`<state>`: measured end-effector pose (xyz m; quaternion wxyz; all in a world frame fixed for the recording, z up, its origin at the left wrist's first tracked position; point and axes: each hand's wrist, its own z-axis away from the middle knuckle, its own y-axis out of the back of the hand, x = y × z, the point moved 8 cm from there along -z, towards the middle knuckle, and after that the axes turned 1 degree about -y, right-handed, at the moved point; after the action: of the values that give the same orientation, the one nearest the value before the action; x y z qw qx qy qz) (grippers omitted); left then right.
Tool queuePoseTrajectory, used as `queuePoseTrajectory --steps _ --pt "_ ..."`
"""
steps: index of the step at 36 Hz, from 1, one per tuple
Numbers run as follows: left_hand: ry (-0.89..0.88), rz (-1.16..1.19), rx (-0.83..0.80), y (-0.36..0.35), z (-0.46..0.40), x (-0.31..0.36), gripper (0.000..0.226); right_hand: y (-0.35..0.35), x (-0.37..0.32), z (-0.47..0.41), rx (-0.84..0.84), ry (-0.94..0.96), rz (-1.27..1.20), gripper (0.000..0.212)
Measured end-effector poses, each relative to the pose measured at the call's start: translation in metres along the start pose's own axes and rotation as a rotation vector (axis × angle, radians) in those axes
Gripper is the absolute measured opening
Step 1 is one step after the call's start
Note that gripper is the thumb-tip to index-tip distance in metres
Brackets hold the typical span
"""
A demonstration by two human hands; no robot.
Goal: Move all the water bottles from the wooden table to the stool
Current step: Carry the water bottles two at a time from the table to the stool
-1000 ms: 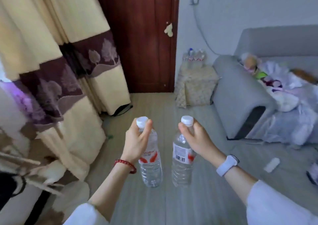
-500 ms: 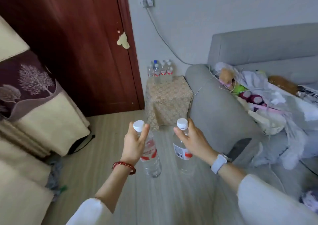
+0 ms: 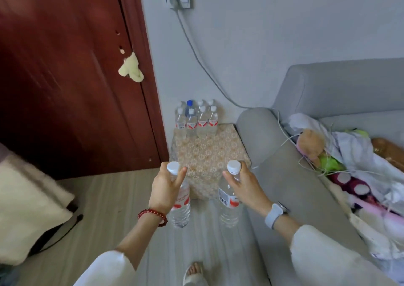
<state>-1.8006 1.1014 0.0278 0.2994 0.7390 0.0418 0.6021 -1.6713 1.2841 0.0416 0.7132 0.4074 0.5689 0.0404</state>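
Head view: each hand (image 3: 166,189) (image 3: 246,187) grips a bottle (image 3: 181,205) (image 3: 229,200) before the stool's (image 3: 209,154) bare near edge.

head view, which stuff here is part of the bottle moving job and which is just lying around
Part of the job:
left hand, holding a bottle
right hand, holding another bottle
stool
bottles already on it

Just lying about:
sofa
soft toy
wall cable
door

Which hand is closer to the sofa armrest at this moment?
Right. The right hand, gripping a bottle by its neck, is just beside the grey sofa armrest. The left hand, holding the other bottle, is farther away toward the door.
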Motion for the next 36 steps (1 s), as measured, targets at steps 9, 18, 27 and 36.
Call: queuePoseTrajectory --steps 9,18,27,36 --pt "0.06 -0.045 -0.105 -0.078 -0.181 -0.008 0.028 0.016 0.046 -0.186 0.021 -0.074 -0.051 0.026" --pt "0.073 -0.092 -0.24 -0.197 -0.327 -0.023 0.034 0.017 0.144 -0.357 -0.02 -0.223 0.066 0.039" --pt "-0.248 -0.482 -0.337 -0.335 -0.428 0.002 0.041 0.045 0.228 -0.488 0.001 -0.277 0.067 0.031" --pt "-0.499 -0.843 -0.338 -0.412 -0.505 -0.005 0.043 0.021 0.265 -0.573 -0.111 -0.04 0.523 0.041"
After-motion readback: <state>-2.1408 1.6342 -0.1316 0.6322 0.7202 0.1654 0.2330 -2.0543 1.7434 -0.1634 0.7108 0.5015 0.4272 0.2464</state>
